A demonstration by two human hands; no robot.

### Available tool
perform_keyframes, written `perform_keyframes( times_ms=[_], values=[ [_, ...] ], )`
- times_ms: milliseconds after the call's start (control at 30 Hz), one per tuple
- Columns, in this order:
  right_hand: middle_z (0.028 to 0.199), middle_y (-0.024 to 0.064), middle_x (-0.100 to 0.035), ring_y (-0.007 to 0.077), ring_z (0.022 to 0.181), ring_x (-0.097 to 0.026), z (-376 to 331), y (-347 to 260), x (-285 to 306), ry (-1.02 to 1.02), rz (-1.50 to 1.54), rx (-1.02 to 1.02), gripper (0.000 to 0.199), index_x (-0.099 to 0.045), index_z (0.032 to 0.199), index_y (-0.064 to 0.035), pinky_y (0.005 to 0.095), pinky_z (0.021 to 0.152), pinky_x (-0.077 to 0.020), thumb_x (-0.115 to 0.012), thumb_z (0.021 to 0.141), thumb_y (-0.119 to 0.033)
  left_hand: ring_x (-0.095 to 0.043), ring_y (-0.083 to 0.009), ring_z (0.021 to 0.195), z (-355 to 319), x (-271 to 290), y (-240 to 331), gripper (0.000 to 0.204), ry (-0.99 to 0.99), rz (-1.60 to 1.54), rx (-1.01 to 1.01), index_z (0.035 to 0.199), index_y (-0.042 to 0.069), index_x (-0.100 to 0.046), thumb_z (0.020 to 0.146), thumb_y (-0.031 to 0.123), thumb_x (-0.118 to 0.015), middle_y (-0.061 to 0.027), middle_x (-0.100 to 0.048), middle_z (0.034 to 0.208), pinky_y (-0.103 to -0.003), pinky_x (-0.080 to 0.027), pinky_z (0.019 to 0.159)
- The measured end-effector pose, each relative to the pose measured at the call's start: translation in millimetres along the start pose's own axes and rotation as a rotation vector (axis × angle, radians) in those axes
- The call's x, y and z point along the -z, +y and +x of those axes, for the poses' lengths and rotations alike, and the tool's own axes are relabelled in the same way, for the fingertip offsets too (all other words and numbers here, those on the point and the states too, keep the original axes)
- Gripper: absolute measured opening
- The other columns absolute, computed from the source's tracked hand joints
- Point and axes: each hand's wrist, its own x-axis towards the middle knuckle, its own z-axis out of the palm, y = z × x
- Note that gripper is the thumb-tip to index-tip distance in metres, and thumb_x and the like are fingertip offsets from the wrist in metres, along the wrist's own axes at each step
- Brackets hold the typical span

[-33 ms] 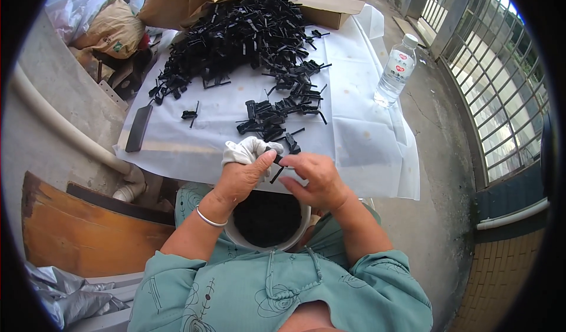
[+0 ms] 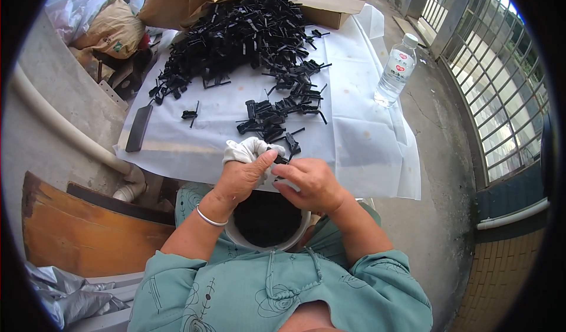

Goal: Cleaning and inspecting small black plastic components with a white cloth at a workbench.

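Over the near edge of the table, my left hand point(image 2: 244, 164), with white glove cloth on its fingers and a bracelet on the wrist, pinches a small black plastic part point(image 2: 280, 158). My bare right hand point(image 2: 312, 181) meets it from the right, thumb and forefinger closed at the part's near end. The fingers hide most of the part's thin stem. Just beyond my hands lie loose black plastic parts point(image 2: 268, 120) with thin stems, in a trail from a large heap point(image 2: 236, 37). Below, between my knees, a white bucket point(image 2: 305, 223) holds a dark mass.
White sheeting point(image 2: 359, 137) covers the table. A clear water bottle point(image 2: 392, 75) stands at its right side, and a dark flat bar point(image 2: 139, 128) lies at the left. One loose part point(image 2: 190, 115) sits apart. A cardboard box point(image 2: 324, 7) is behind the heap.
My right hand has moved slightly left and its fingers have closed in on the part. The stem that showed between my hands is now mostly hidden. My left hand stays nearly still.
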Motion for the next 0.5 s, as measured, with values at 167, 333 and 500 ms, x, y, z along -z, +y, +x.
perform_keyframes(
  times_ms=[167,333,500],
  values=[
    [0.061,0.0035,-0.046,0.0228,0.053,-0.051,-9.0,1.1,-17.6,-0.055,-0.081,-0.005,0.024,-0.057,0.088,-0.0089,0.0348,0.048,-0.0409,-0.068,0.068,-0.008,-0.048,-0.0049,0.056,3.7,-2.7,-4.4,0.013,0.035,-0.165,0.100,0.080,0.005,-0.056,0.084,0.014,-0.065,0.0007,-0.056,0.070,-0.019,-0.041,0.046],
    [0.060,0.0027,-0.043,0.0206,0.053,-0.051,-9.6,-0.9,-16.8,-0.207,-0.236,0.095,0.022,-0.057,0.084,-0.0081,0.0340,0.048,-0.0424,-0.070,0.067,-0.013,-0.056,-0.0092,0.062,5.0,10.7,-12.5,0.015,0.012,-0.201,0.305,0.079,0.003,-0.058,0.085,0.016,-0.063,-0.0025,-0.060,0.073,-0.022,-0.046,0.051],
    [0.063,0.0047,-0.051,0.0207,0.054,-0.054,-12.8,2.1,-21.0,-0.057,0.031,-0.035,0.018,-0.059,0.086,-0.0059,0.0318,0.049,-0.0427,-0.069,0.070,-0.007,-0.055,-0.0073,0.064,0.4,8.0,-2.2,0.010,-0.093,-0.178,0.234,0.088,0.003,-0.057,0.086,0.013,-0.060,-0.0015,-0.059,0.078,-0.020,-0.045,0.049]
  ],
)
